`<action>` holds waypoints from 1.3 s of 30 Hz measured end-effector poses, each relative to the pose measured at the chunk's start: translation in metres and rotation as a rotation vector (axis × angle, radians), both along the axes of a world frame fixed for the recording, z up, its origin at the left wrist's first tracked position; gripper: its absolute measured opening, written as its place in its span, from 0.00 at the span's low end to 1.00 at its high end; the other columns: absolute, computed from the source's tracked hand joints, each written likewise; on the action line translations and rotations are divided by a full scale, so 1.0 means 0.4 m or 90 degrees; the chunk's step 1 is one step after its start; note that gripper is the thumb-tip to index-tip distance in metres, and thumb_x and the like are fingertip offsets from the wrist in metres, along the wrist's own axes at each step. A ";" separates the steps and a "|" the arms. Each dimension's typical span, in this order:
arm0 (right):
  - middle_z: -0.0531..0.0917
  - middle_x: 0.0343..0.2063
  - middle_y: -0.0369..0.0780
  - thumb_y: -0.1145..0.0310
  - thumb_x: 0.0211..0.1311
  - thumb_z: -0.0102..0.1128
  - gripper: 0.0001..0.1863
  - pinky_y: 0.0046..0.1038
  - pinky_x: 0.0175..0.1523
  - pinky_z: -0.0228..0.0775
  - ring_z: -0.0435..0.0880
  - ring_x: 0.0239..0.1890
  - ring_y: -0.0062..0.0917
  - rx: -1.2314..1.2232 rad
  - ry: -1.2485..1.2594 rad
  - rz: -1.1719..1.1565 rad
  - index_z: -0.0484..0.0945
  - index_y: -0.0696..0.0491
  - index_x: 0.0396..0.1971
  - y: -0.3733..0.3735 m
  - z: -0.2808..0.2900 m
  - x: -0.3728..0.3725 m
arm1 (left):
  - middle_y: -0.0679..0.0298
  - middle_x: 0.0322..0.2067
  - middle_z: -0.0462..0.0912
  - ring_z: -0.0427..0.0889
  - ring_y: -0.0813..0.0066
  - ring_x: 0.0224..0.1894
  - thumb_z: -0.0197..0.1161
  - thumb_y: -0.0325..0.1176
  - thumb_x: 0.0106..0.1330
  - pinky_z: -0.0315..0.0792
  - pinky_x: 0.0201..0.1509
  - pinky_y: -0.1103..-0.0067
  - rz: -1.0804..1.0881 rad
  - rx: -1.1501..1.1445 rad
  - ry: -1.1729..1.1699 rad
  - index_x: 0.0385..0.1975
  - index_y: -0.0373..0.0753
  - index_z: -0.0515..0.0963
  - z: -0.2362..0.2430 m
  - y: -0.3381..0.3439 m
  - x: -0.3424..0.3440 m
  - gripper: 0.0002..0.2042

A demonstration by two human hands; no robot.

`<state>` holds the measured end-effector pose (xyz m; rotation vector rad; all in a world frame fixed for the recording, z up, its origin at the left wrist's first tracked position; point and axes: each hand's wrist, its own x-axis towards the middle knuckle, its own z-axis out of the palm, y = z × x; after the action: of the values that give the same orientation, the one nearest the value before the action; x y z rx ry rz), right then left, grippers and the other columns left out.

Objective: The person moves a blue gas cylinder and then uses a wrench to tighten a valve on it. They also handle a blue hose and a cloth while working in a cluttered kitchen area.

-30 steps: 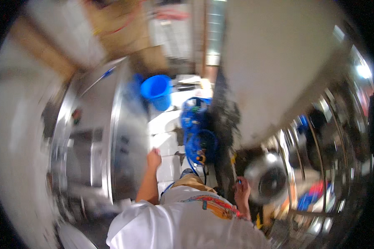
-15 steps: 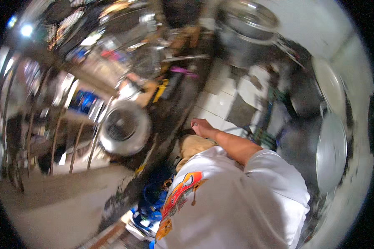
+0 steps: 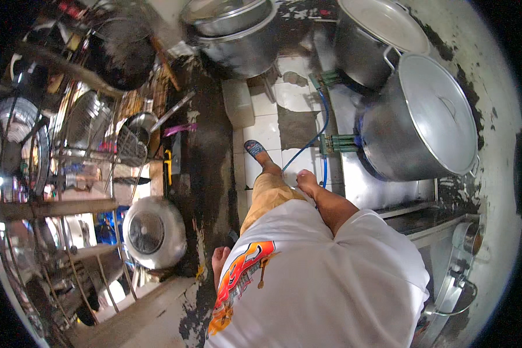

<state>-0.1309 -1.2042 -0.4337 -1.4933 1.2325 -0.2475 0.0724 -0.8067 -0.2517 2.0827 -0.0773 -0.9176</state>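
Observation:
My right hand (image 3: 307, 181) hangs beside my thigh, its fingers loosely curled, and I see nothing in it. Close by, a blue hose (image 3: 303, 152) runs down from the green burner fittings (image 3: 339, 143); hand and hose look apart. My left hand (image 3: 220, 257) shows only in part at the left side of my white shirt, the rest being hidden behind the cloth, so what its fingers do is unclear. To the right of my right hand, a large lidded metal pot (image 3: 403, 130) sits over a burner on a steel stand (image 3: 383, 194).
A second big pot (image 3: 362, 49) stands beyond it, and another (image 3: 240, 49) at the far end. On the left are a crowded rack (image 3: 75, 203) of pans and utensils and an upturned metal basin (image 3: 171, 232). My sandalled foot (image 3: 253, 148) is on white tiles (image 3: 267, 130).
My view has swung right, bringing the pots and stand further into the picture and sharpening it. My left hand has come into view; my right hand hangs lower beside my leg.

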 end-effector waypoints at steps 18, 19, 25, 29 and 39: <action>0.83 0.25 0.41 0.69 0.55 0.58 0.13 0.28 0.29 0.72 0.81 0.24 0.28 0.253 0.146 -0.164 0.77 0.55 0.40 -0.494 -0.153 0.202 | 0.62 0.42 0.79 0.78 0.74 0.41 0.50 0.49 0.70 0.70 0.46 0.76 -0.424 -0.005 0.283 0.55 0.40 0.67 0.033 -1.266 0.376 0.22; 0.82 0.23 0.41 0.71 0.55 0.57 0.12 0.28 0.28 0.71 0.80 0.23 0.26 0.181 0.137 -0.171 0.76 0.56 0.41 -0.509 -0.175 0.203 | 0.62 0.43 0.79 0.78 0.73 0.41 0.50 0.51 0.69 0.70 0.46 0.76 -0.415 0.019 0.322 0.55 0.40 0.67 -0.012 -1.331 0.387 0.23; 0.77 0.17 0.38 0.80 0.53 0.51 0.15 0.27 0.24 0.66 0.76 0.19 0.22 0.219 -0.066 -0.372 0.73 0.55 0.43 -0.635 0.057 0.348 | 0.62 0.42 0.81 0.79 0.70 0.39 0.48 0.58 0.67 0.71 0.43 0.73 -0.458 0.109 0.431 0.54 0.42 0.67 -0.390 -1.577 0.506 0.27; 0.76 0.24 0.38 0.79 0.54 0.50 0.15 0.26 0.29 0.69 0.76 0.23 0.21 0.110 -0.058 -0.263 0.75 0.54 0.43 -0.602 0.055 0.353 | 0.59 0.45 0.79 0.79 0.66 0.41 0.48 0.60 0.66 0.71 0.47 0.69 -0.488 0.087 0.456 0.57 0.41 0.64 -0.483 -1.783 0.372 0.30; 0.80 0.36 0.44 0.76 0.51 0.60 0.14 0.33 0.48 0.70 0.80 0.41 0.37 0.217 -0.091 -0.336 0.77 0.50 0.40 -0.631 -0.064 0.484 | 0.53 0.59 0.64 0.68 0.57 0.56 0.43 0.65 0.65 0.65 0.58 0.62 -0.195 -0.070 0.623 0.65 0.36 0.51 -0.713 -2.156 0.138 0.40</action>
<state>0.0629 -1.4566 -0.4592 -0.8281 1.4521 -0.4592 0.1276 -1.6692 -0.5367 1.3472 0.0723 -1.9682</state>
